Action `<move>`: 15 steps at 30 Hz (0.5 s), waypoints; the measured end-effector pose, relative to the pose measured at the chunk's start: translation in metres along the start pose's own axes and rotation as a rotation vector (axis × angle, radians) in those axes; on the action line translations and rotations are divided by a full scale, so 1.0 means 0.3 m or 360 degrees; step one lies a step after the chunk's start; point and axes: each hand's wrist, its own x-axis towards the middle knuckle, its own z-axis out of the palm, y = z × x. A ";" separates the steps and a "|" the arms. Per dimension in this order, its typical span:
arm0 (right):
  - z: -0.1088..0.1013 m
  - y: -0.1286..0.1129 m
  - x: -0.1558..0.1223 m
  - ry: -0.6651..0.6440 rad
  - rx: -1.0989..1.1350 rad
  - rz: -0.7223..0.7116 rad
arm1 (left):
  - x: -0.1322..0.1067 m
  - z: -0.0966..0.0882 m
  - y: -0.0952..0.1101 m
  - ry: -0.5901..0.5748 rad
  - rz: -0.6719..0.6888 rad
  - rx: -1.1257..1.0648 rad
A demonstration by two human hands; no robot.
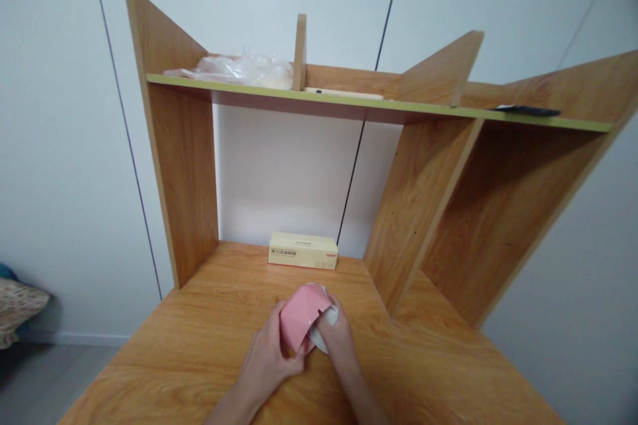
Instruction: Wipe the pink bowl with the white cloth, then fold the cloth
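A small pink bowl (300, 319) with a white inside is tilted on its side above the wooden desk (199, 339), near the desk's middle front. My left hand (266, 362) grips its pink outer wall from the left, fingers curled round it. On the other side my right hand (339, 339) holds the white rim, with the thumb pressed inside. A long cream carton (303, 250) with printed text lies flat behind the bowl, against the back wall.
A wooden hutch stands on the desk, with side panels (182, 172) and slanted dividers (423, 199). Its upper shelf (349, 103) holds a crumpled clear plastic bag (239, 70), a flat pale object and a dark flat object (523, 109). A patterned cushion (14, 302) lies at far left.
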 end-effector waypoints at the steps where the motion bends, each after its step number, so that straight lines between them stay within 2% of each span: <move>1: 0.002 0.001 -0.001 -0.0019 -0.0019 0.0018 | 0.001 0.000 0.000 0.0004 0.0000 0.0015; 3: -0.004 -0.002 -0.003 -0.0035 -0.0165 0.0042 | 0.003 -0.005 0.005 -0.0008 0.0015 0.0043; 6: -0.027 -0.015 -0.010 -0.0015 -0.0572 0.0039 | 0.008 -0.027 0.020 -0.0029 0.0016 0.0150; 9: -0.048 -0.031 -0.018 -0.0022 -0.0940 -0.0088 | 0.017 -0.061 0.037 -0.0101 0.0028 0.0281; 13: -0.059 -0.037 -0.025 -0.0070 -0.1011 -0.0454 | 0.026 -0.098 0.057 -0.0193 0.0099 0.0362; 15: -0.060 -0.031 -0.026 -0.0084 -0.0976 -0.0519 | 0.027 -0.105 0.064 -0.0165 0.0139 0.0355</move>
